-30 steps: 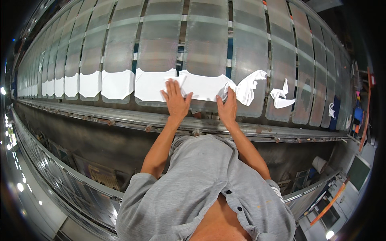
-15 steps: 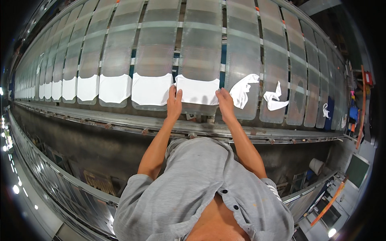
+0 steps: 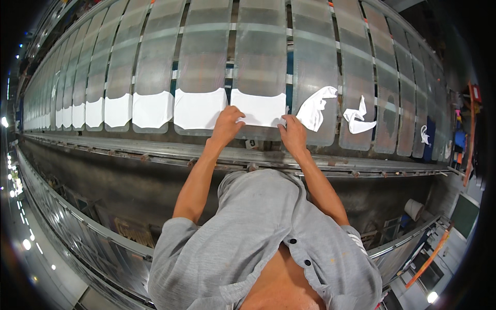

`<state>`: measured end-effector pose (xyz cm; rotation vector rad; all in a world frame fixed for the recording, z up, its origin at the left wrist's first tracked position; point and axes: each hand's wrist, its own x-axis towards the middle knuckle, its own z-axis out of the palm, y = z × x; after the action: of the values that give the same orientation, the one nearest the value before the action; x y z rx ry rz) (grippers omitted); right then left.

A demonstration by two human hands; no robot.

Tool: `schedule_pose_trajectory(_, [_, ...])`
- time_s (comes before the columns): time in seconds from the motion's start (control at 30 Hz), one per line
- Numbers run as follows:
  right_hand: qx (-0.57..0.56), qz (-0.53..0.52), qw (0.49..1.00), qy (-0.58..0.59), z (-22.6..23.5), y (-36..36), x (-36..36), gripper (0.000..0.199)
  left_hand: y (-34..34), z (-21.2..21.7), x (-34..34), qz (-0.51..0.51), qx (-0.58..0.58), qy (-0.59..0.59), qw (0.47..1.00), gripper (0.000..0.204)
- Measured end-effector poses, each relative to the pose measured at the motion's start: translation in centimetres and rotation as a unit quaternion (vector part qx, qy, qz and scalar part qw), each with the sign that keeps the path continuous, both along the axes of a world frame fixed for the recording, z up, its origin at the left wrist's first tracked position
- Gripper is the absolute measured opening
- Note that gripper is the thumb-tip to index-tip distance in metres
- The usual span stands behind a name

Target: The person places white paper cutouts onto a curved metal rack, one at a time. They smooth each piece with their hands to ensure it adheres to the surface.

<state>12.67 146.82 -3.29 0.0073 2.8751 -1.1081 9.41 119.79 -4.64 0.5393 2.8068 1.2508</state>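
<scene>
Workshop floor, dim, with small ceiling lights strung down the left edge. Long conveyor line [image 3: 289,165] of grey metal rails running left to right, carrying a row of flat, translucent grey-brown boards [image 3: 201,57] — tall, narrow, rounded at the lower corners, set side by side with thin gaps between them.

White cloth pieces [image 3: 152,110] — smooth, matte, pulled flat over the lower ends of the boards at left, each following the board's curved bottom outline.

White cloth on the centre board [image 3: 261,107] — stretched flat over the lower end of the board directly ahead, its bottom edge just above the rail.

Left hand [image 3: 227,124] — fingers bent and pressed on the lower left corner of that cloth; whether they pinch the edge or only press it, cannot tell.

Right hand [image 3: 293,133] — at the lower right corner of the same cloth, fingers curled against the edge; grip likewise unclear. The two hands sit apart, one at each corner.

Crumpled white cloth [image 3: 316,107] — loose, folded, lying on the next board to the right, just beside the right hand.

Second crumpled white cloth [image 3: 357,118] — twisted, on the board beyond.

Grey shirt [image 3: 258,232] — soft woven fabric, dark buttons, sleeves short.

Orange bar [image 3: 429,258] — slanted, lower right.
</scene>
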Motion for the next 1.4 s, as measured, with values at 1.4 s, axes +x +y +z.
schedule_pose_trajectory(1.4, [0.014, 0.192, 0.974, -0.117, 0.0, 1.3, -4.6, 0.019, 2.1, 1.0, -4.1, -0.114, -0.097, -0.154, 0.977, 0.023])
